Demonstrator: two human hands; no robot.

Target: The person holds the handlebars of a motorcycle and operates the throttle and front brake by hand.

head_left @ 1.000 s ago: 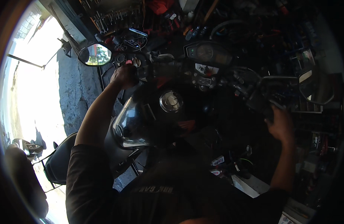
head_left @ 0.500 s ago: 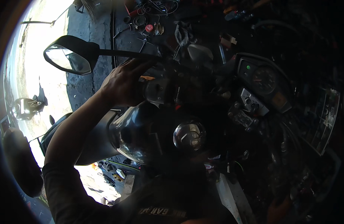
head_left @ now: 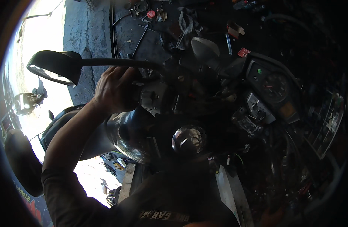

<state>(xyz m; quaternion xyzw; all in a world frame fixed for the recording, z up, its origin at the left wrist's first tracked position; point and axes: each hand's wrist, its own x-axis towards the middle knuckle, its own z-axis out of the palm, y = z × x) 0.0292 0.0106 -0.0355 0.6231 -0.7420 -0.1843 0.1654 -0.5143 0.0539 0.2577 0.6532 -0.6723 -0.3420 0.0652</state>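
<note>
A person's left hand [head_left: 114, 90] curls around the handlebar grip [head_left: 134, 96] of a motorcycle [head_left: 129, 132], the switch housing [head_left: 154, 99] just to its right. A mirror [head_left: 55, 68] juts out to the hand's left; the fuel cap [head_left: 189, 140] gleams below and right. The right hand [head_left: 274, 216] appears dimly in shadow, its hold impossible to tell.

Mirror housing [head_left: 71, 62] and stalk [head_left: 117, 62], black; switch housing [head_left: 159, 94], dark grey; fuel tank [head_left: 126, 126], apparently black in this dim light, pale reflections; filler cap [head_left: 189, 140], silver; indicator light [head_left: 259, 71], green; lower display panel [head_left: 287, 111], amber; floor [head_left: 81, 36], blue-grey; round disc [head_left: 151, 14], red.
</note>
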